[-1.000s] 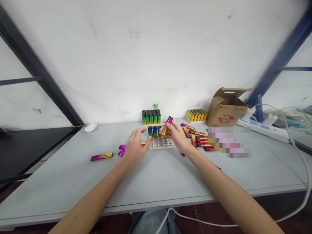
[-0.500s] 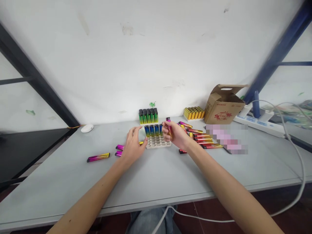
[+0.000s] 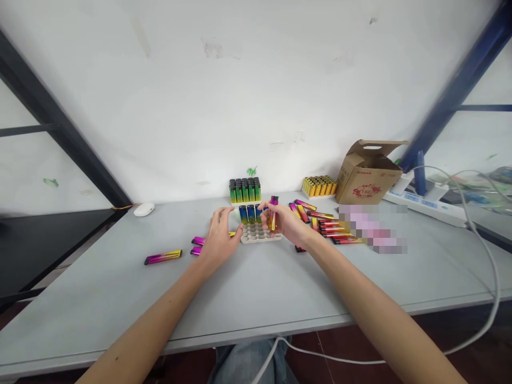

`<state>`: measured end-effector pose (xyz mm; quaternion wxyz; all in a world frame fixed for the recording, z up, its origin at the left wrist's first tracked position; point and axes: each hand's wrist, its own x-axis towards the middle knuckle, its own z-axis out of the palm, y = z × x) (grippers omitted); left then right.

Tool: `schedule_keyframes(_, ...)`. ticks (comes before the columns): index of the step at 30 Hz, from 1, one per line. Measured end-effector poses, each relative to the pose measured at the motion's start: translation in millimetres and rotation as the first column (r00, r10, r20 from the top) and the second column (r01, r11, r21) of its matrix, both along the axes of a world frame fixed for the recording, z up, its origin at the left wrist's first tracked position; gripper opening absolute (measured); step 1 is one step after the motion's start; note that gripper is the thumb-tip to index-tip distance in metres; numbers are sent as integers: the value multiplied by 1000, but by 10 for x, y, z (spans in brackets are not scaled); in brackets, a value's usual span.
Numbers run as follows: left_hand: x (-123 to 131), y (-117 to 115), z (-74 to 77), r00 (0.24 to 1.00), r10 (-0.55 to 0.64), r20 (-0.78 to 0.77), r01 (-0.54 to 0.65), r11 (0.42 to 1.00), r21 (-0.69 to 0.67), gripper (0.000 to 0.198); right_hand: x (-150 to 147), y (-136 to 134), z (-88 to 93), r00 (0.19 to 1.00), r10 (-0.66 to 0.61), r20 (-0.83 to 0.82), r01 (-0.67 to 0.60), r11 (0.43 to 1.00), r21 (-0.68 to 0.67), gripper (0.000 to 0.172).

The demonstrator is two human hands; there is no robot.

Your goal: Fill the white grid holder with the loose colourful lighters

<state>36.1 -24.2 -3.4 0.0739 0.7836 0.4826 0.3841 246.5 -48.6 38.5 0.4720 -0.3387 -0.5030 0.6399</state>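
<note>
A purple-and-gold lighter [image 3: 272, 214] is held nearly upright by my right hand [image 3: 288, 224], just above the right part of a white honeycomb tray [image 3: 261, 238]. Blue lighters [image 3: 250, 214] stand in the tray's back row, partly covered by the right fingers. My left hand [image 3: 220, 234] rests by the tray's left side, fingers apart and nothing in them. Beneath and beside it lie purple-and-gold lighters [image 3: 197, 250], partly hidden by that hand. One more purple-and-gold lighter [image 3: 163, 257] lies by itself farther left.
Behind stand a block of green lighters [image 3: 245, 190] and a tray of yellow lighters [image 3: 319, 186]. Red-and-gold lighters [image 3: 335, 229] lie loose at right. An open cardboard box [image 3: 365, 178], a power strip [image 3: 430, 206] and a white cable [image 3: 496, 277] occupy the right side. A white mouse-like object [image 3: 144, 209] sits left.
My right hand has moved slightly left and down with the lighter, turning it so more of its gold part shows. The left hand stays nearly in place.
</note>
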Motion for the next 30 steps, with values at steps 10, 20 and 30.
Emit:
schedule_keyframes(10,-10,7,3,999,9,38,-7,998,-55,45,-85,-8,-69,993,105,54,-100,991,-91,22)
schedule_keyframes(20,-3,-12,34,999,3,49,-1,999,-44,45,-99,-1,-21,993,48,-111,-62,990,-129,41)
schedule_keyframes(30,-3,-8,31,1000,6,23,-5,1000,-31,45,-126,-20,15,978,-76,-195,73,997,-22,32)
